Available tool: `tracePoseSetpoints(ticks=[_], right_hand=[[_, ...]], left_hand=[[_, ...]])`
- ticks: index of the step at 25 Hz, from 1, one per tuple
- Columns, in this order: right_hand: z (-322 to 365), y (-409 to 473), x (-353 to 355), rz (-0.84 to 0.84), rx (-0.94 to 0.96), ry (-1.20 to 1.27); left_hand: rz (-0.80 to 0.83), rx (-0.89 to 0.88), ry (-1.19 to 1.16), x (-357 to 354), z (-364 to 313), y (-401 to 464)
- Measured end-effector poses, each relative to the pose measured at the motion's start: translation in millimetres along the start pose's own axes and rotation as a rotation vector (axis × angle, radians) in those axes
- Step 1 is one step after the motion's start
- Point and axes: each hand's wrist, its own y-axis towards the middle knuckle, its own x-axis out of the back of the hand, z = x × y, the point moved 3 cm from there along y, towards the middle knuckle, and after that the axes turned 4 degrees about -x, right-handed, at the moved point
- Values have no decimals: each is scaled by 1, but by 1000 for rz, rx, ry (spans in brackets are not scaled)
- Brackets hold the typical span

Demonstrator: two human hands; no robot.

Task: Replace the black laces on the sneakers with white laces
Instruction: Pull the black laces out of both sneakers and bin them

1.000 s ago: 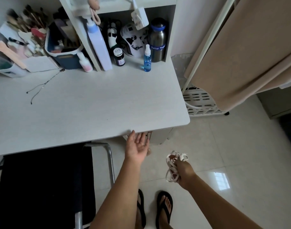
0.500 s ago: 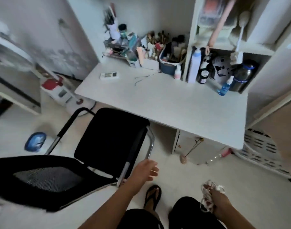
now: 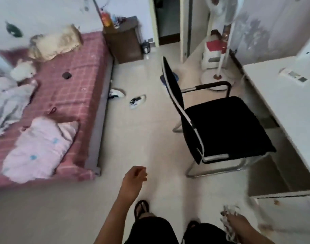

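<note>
Two white sneakers with black laces lie on the floor by the bed: one [image 3: 137, 101] out in the open, the other [image 3: 116, 93] against the bed's edge. My right hand [image 3: 236, 221] at the bottom right is shut on a bundle of white laces [image 3: 229, 210]. My left hand [image 3: 134, 177] hangs in front of me over the floor, fingers loosely curled, holding nothing. Both hands are far from the sneakers. The view is blurred.
A black chair [image 3: 219, 127] stands to the right of my path, with a white desk [image 3: 284, 103] beyond it. A bed with a pink checked sheet [image 3: 68, 88] fills the left. A brown cabinet [image 3: 123, 44], a doorway and a standing fan [image 3: 219, 74] are at the back.
My view has swung left from the desk to the room with the bed and sneakers. My right hand still holds the white laces; my left hand has left the desk edge.
</note>
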Motion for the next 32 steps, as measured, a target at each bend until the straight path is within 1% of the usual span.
tracePoseSetpoints(ticks=[2,6,8,9,13,15,16,17,19,20,23,25,27,29,32], right_hand=[[10,8,-34,31,-6,-162],[41,11,-131,82,-18,-427],[50,7,-171,113,-41,-502],[55,4,-193,117,-59,-485],[76,13,-279,24,-126,-303],[92,17,-315,28,-122,-160],[103,18,-328,0,-104,-130],[113,21,-335,-33,-99,-134],[138,27,-354,-68,-150,-147],[149,35,-360,-103,-153,-199],[191,64,-385,-220,-102,-275],[239,92,-411,-279,-50,-362],[298,119,-446,-269,-85,-365],[363,141,-495,-212,-101,-315],[464,160,-589,-105,-7,-262]], left_hand=[[-26,27,-10,23,7,5],[31,13,-24,78,18,43],[39,6,2,116,27,71],[39,4,15,136,30,88],[34,41,41,227,45,182],[66,21,100,259,35,229],[96,10,115,268,28,253],[123,-1,114,274,20,274],[187,-23,107,278,-1,317],[220,-20,103,279,-10,339],[277,4,99,279,-33,404],[272,12,112,280,-51,459],[243,55,88,282,-75,510],[236,83,39,285,-109,562],[226,103,-2,289,-154,643]])
